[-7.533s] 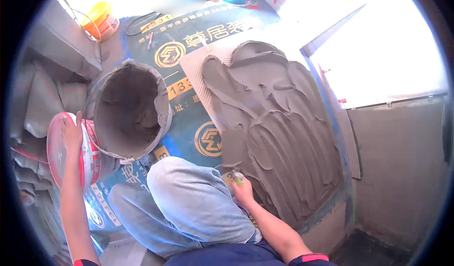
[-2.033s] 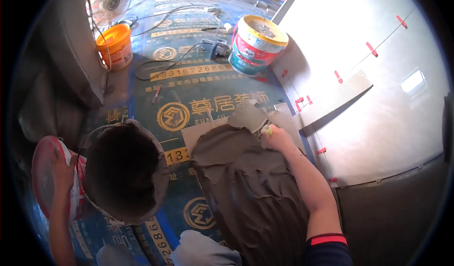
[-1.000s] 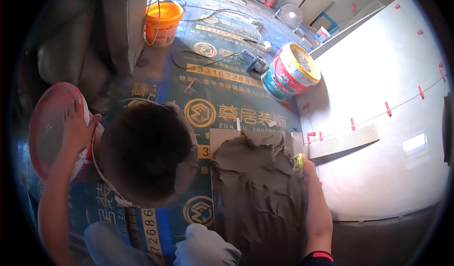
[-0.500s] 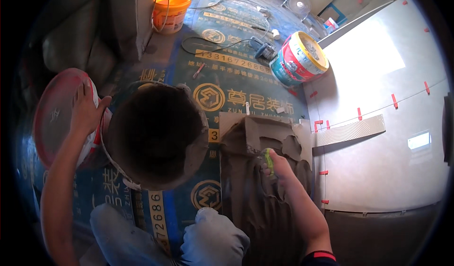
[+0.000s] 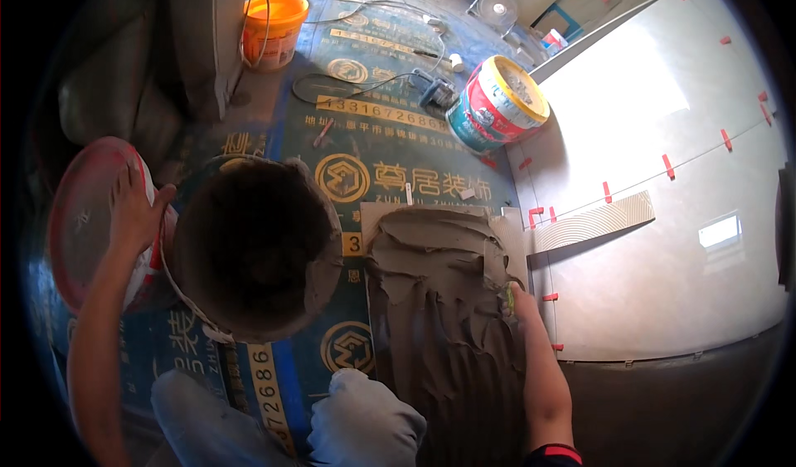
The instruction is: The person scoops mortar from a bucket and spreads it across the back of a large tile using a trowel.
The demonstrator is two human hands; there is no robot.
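My right hand (image 5: 522, 303) is closed round the green handle of a trowel (image 5: 496, 260), whose blade is smeared with grey mortar and presses on the mortar's right side. The wet mortar (image 5: 431, 301) lies in ridges over a large tile (image 5: 377, 211), whose bare border shows at the far edge. My left hand (image 5: 137, 210) lies with fingers spread on the top of a red-rimmed bucket (image 5: 79, 226), its thumb toward the rim. Between my hands stands a mortar bucket (image 5: 327, 289), its inside dark and its rim crusted.
On the right are large pale tiles (image 5: 597, 293) with red clips (image 5: 607, 192) along the joints and a combed strip (image 5: 597, 222). Beyond stand a yellow-rimmed bucket (image 5: 497, 106), a corded power tool (image 5: 435, 91), an orange bucket (image 5: 274, 31) and a fan (image 5: 495, 9). My knees (image 5: 365, 421) are close below.
My right hand has drawn the trowel to the right across the mortar, smoothing the heaped far part. My left hand stays on the red-rimmed bucket. The whole view has shifted slightly.
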